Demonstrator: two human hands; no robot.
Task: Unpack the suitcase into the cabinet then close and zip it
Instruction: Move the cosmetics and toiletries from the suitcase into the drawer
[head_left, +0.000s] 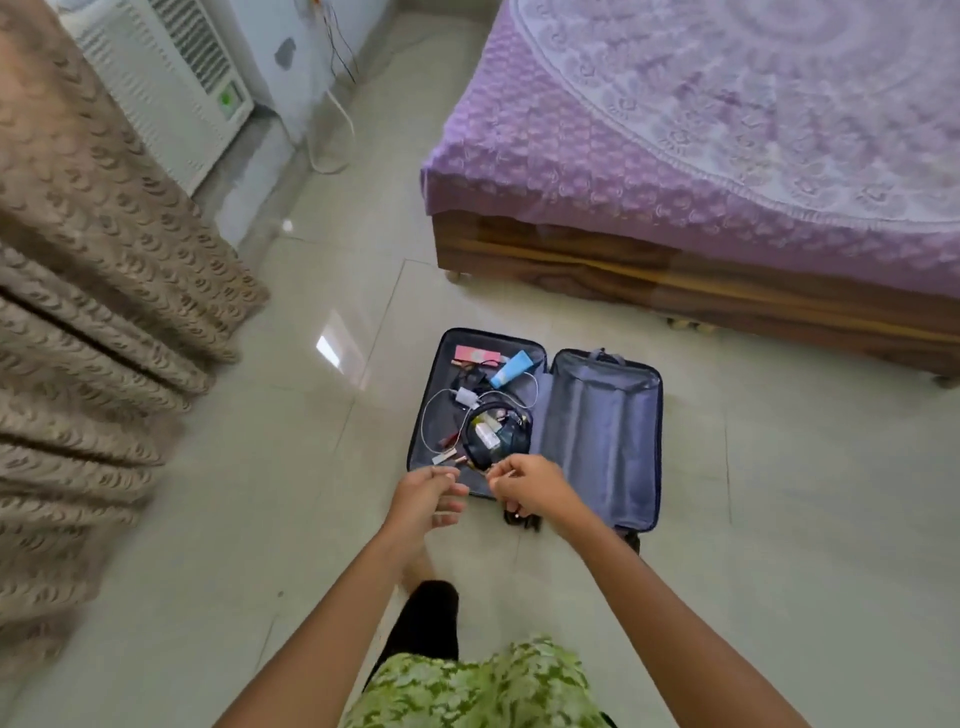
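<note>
Floor (779, 493): pale glossy tile carries the open suitcase (535, 426), which lies flat between the person's feet and the bed.
Suitcase: both halves are spread; the left half holds the goods, the right half shows only its grey lining.
Contents: black headphones (498, 431) ring several small bottles; a white cable (431, 415) loops beside them; a blue tube (511, 369) and a pink box (478, 355) lie at the far end.
Left hand (423, 501): fingers curled together above the near edge of the case; whether it pinches anything cannot be told.
Right hand (530, 486): fingers drawn together close to the headphones; a grip on something thin seems likely, but blur hides it.
Risk, tangling: the cable and the headphone lead overlap, so lifting one item probably drags others out and drops them on the hard tile.
Risk, small items: the bottles are loose and could roll off or break if the band is pulled.
Risk, closing: a lead left across the rim would likely jam the zip.
Cabinet: not in view; every item must be carried out of frame.
Room: bed with purple patterned cover (727, 130) at right, brown curtain (93, 312) at left, white air-conditioning unit (166, 88) beyond it.
</note>
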